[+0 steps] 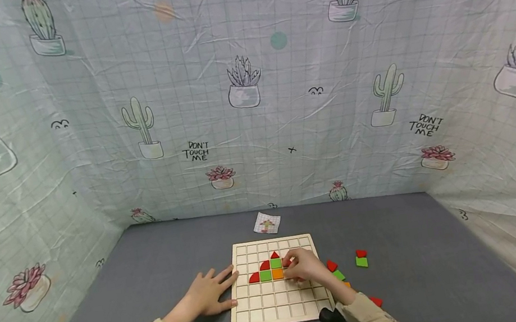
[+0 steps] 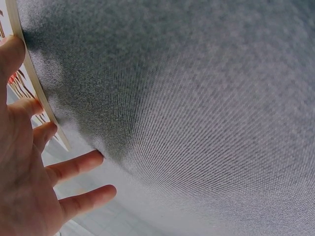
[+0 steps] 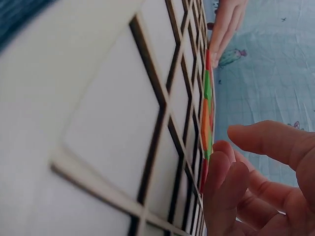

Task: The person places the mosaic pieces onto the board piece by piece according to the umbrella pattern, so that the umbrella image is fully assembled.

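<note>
A square wooden grid board [image 1: 256, 318] lies on the dark table. On it sit flat pieces: a red triangle [image 1: 274, 255] on top, red quarter-rounds [image 1: 255, 278] stepping down at the left, green squares [image 1: 266, 276] and an orange square [image 1: 277, 274]. My left hand [image 1: 208, 293] lies with fingers spread at the board's left edge, fingertips touching it. Over the right end of the coloured rows is my right hand [image 1: 306, 265], bent fingertips at the pieces, partly hiding them. In the right wrist view its thumb [image 3: 266, 140] stands apart from the fingers, by a red piece [image 3: 204, 172].
Right of the board lie loose pieces, among them a red one [image 1: 361, 253] and a green one [image 1: 361, 262]. More, such as a green piece [image 1: 339, 275], lie beside my right forearm. A patterned card [image 1: 266, 223] lies behind the board. A printed curtain [image 1: 252, 127] surrounds the table.
</note>
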